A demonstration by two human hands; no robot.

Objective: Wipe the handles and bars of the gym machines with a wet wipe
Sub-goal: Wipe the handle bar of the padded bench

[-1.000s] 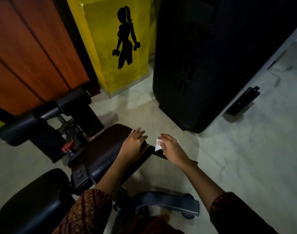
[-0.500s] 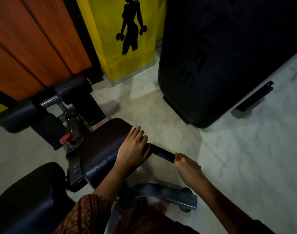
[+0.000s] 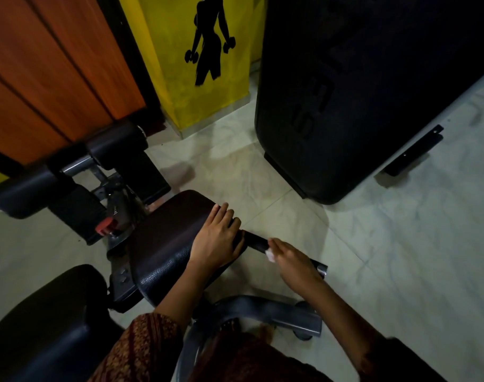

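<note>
A black handle bar [image 3: 256, 242] sticks out to the right from under the dark padded seat [image 3: 166, 238] of a gym machine. My right hand [image 3: 293, 260] is wrapped over the bar near its outer end and holds a white wet wipe [image 3: 270, 255] against it. A bit of the wipe shows at my fingertips. My left hand [image 3: 217, 239] rests flat on the right edge of the seat pad, fingers straight. The bar's metal end cap [image 3: 322, 270] shows past my right hand.
Black foam rollers [image 3: 70, 166] on a steel frame with a red knob [image 3: 105, 226] stand at the left. A large black machine shroud [image 3: 359, 92] stands at the back right, a yellow pillar [image 3: 202, 59] behind. A grey base leg [image 3: 276, 312] lies on the pale tiled floor below my hands.
My right hand slid outward along the bar to its end, then came back inward a little. The wipe shows again at my fingertips. My left hand stayed on the seat pad.
</note>
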